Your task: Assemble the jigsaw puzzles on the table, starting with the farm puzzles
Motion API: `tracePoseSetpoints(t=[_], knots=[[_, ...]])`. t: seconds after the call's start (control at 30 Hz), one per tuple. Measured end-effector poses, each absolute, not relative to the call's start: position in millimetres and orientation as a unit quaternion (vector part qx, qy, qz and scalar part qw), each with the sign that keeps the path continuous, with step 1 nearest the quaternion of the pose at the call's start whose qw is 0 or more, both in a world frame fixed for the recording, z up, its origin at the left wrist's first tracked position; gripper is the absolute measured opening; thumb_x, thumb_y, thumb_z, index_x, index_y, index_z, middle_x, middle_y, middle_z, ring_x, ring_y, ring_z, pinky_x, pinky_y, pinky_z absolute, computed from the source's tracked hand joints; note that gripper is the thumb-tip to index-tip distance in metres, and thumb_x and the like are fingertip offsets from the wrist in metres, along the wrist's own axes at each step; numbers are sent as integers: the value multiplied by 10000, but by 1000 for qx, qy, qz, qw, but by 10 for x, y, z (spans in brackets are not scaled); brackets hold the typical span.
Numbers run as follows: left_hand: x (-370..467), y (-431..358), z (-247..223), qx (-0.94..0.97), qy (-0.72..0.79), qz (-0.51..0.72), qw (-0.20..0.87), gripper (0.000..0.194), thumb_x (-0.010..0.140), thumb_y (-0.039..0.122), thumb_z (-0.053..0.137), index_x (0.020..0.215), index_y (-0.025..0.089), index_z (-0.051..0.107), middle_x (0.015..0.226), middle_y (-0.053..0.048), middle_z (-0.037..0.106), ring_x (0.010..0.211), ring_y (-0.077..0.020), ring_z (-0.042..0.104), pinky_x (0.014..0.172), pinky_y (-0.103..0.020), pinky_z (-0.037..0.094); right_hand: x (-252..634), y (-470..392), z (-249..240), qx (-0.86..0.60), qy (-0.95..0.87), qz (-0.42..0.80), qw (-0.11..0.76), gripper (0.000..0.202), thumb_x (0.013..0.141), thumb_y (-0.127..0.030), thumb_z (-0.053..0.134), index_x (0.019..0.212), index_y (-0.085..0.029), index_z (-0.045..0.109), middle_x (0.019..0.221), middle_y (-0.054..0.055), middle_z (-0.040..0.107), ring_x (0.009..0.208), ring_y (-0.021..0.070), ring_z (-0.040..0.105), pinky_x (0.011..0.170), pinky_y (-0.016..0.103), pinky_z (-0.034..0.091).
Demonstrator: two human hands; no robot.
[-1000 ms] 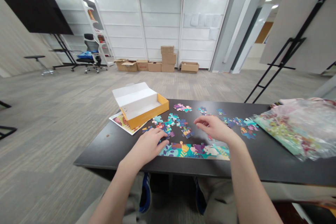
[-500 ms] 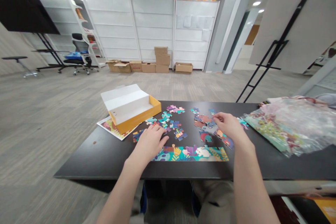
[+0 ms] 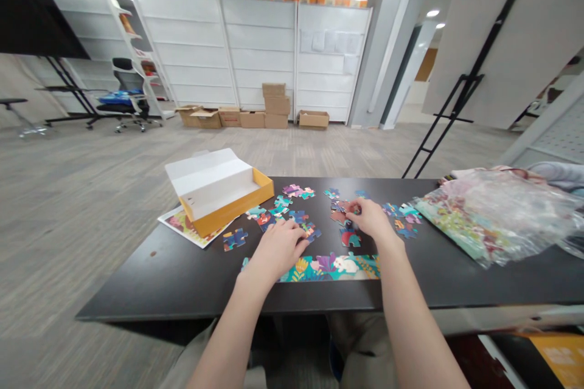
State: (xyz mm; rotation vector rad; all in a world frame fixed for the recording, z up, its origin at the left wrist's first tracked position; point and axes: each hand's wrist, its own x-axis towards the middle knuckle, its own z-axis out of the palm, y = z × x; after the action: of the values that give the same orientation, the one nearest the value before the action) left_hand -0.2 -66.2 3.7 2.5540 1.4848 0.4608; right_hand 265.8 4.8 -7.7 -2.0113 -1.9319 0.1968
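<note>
My left hand [image 3: 283, 245] lies palm down with its fingers apart, over the left part of the joined puzzle strip [image 3: 337, 268]. Its fingertips reach a yellow-and-blue puzzle piece [image 3: 312, 231]. Over the brown puzzle pieces [image 3: 340, 214], the thumb and fingers of my right hand [image 3: 371, 219] pinch a brown puzzle piece, which the fingers partly cover. Just below that hand is a blue piece with a red round shape [image 3: 350, 238]. The strip shows a white rabbit, flowers and leaves along the near side of the table.
A yellow box [image 3: 228, 203] with its white lid open stands on a picture sheet [image 3: 176, 219] at the left. More loose pieces [image 3: 406, 228] lie right of my right hand. A clear plastic bag [image 3: 506, 209] covers the black table's [image 3: 182, 282] right side.
My left hand has moved right across the pieces. My right hand has shifted left onto the brown pieces, uncovering loose pieces at its right. The view has turned slightly right.
</note>
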Motion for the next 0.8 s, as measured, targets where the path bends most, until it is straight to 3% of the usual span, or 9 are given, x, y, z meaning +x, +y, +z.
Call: tracePoseSetpoints(t=[0.17,0.43,0.8], knots=[[90,-662,49,850,505,129,73,268,974,325,544,1109,203,741,1098,-104,683,1051,-278,615,961,-434,490,2749,40,-93,-703,-679,80,197,170,823,-284,699,964,-200,743,974,78,745,884,213,671,750,282,456],[165,-660,2,857,493,134,69,357,948,319,569,1277,206,648,1199,-112,683,1146,-304,584,1028,-461,454,3250,-32,-57,-761,-591,-3,267,250,825,-360,637,955,-179,751,1022,118,752,954,271,672,791,337,471],[135,-671,7,859,476,155,105,286,957,289,560,1210,198,658,1252,-90,696,1176,-292,584,1032,-442,463,3389,-51,-138,-821,-538,16,193,245,852,-342,621,976,-198,775,1026,145,751,957,309,688,783,373,492]])
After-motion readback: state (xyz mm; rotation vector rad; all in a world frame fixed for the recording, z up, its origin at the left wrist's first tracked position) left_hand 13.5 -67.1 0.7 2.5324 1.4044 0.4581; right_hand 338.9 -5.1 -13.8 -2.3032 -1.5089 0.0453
